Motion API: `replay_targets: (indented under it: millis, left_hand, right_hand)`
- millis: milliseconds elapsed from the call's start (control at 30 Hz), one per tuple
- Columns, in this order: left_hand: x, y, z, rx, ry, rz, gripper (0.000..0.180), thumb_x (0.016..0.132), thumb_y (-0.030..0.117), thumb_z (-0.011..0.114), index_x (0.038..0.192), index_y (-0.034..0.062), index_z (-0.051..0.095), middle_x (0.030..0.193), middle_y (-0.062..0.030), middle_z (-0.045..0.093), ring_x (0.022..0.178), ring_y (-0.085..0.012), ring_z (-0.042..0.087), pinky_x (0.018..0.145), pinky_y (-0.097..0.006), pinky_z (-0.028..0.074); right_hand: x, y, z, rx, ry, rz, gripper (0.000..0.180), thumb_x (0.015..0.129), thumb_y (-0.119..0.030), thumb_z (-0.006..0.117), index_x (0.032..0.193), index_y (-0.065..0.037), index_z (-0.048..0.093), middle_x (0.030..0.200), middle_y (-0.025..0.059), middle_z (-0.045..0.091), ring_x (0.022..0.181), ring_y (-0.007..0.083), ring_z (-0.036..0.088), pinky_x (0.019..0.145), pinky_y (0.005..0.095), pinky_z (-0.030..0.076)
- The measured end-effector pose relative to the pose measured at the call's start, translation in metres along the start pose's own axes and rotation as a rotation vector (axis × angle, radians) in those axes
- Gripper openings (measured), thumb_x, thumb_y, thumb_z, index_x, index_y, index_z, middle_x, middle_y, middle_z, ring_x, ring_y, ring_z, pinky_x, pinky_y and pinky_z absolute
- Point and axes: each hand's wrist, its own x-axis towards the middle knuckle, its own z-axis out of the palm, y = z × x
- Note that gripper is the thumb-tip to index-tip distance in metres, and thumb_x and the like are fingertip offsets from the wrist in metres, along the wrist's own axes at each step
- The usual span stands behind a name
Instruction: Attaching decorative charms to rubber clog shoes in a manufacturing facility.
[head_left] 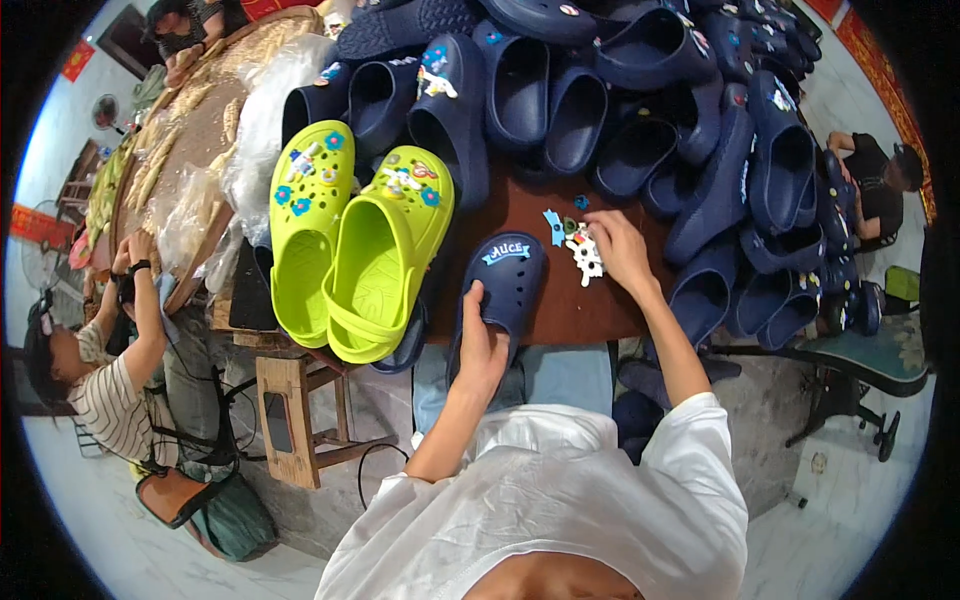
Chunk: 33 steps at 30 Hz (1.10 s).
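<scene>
My left hand (478, 355) grips a navy clog (522, 275) at its side, with the thumb on top. The clog's toe points away from me and carries a light-blue lettered banner charm near its tip. To the right, my right hand (628, 258) is over a small pile of white shoe charms (586, 262), fingers bent and drawn together. What its fingertips hold, if anything, cannot be made out. Beside the pile lie a light-blue charm (555, 228) and a small teal charm (581, 202). A pair of lime-green clogs (385, 250) decorated with charms stands left of the navy one.
Navy clogs (640, 150) are heaped along the back and right of the brown table (590, 322). Clear plastic bags (265, 140) lie at the left, by a round tray (170, 130). A wooden stool (290, 425) bears a phone. Other people sit at the left, far left and right.
</scene>
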Motion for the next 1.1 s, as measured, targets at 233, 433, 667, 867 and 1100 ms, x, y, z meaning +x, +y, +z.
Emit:
replay_targets:
  millis: [233, 433, 667, 867, 1100]
  left_hand:
    - [-0.006, -0.006, -0.003, 0.039, 0.052, -0.024, 0.047, 0.091, 0.036, 0.06, 0.127, 0.0067, 0.051, 0.124, -0.0089, 0.059, 0.112, -0.0216, 0.058, 0.1, -0.036, 0.044]
    - [-0.01, -0.007, 0.0, 0.039, 0.061, -0.028, 0.047, 0.09, 0.035, 0.063, 0.126, 0.007, 0.051, 0.123, -0.0079, 0.059, 0.111, -0.021, 0.058, 0.1, -0.035, 0.043]
    - [-0.01, -0.009, -0.003, 0.014, 0.066, -0.015, 0.044, 0.087, 0.027, 0.064, 0.123, 0.0051, 0.052, 0.118, -0.0085, 0.06, 0.107, -0.0209, 0.059, 0.096, -0.035, 0.045]
    - [-0.006, -0.01, -0.004, 0.051, 0.043, -0.052, 0.041, 0.082, 0.012, 0.066, 0.12, 0.0022, 0.053, 0.115, -0.0086, 0.059, 0.103, -0.0206, 0.059, 0.094, -0.034, 0.045]
    - [-0.003, -0.009, -0.003, 0.021, 0.031, -0.095, 0.037, 0.082, 0.007, 0.06, 0.117, -0.0021, 0.053, 0.111, -0.0094, 0.06, 0.103, -0.0209, 0.059, 0.096, -0.034, 0.044]
  right_hand:
    - [0.002, 0.004, -0.014, -0.036, 0.034, 0.126, 0.014, 0.089, -0.014, 0.057, 0.098, -0.008, 0.066, 0.092, 0.0121, 0.064, 0.089, 0.0332, 0.062, 0.077, 0.0426, 0.049]
    - [0.008, -0.011, 0.012, -0.189, -0.08, -0.054, 0.024, 0.082, -0.017, 0.068, 0.103, -0.006, 0.066, 0.096, 0.011, 0.063, 0.094, 0.0309, 0.058, 0.085, 0.043, 0.044]
    - [0.013, -0.012, 0.025, -0.184, -0.086, -0.069, 0.027, 0.073, -0.012, 0.075, 0.094, -0.007, 0.06, 0.091, 0.0094, 0.06, 0.088, 0.0296, 0.057, 0.08, 0.0435, 0.042]
    - [0.01, -0.015, 0.016, -0.004, -0.062, -0.017, 0.023, 0.074, -0.01, 0.074, 0.088, -0.005, 0.057, 0.081, 0.0098, 0.062, 0.079, 0.0298, 0.06, 0.073, 0.0427, 0.045]
    - [-0.018, -0.061, 0.007, 0.324, 0.022, -0.031, 0.019, 0.076, -0.009, 0.074, 0.085, -0.003, 0.058, 0.081, 0.0076, 0.062, 0.078, 0.0256, 0.064, 0.071, 0.0358, 0.05]
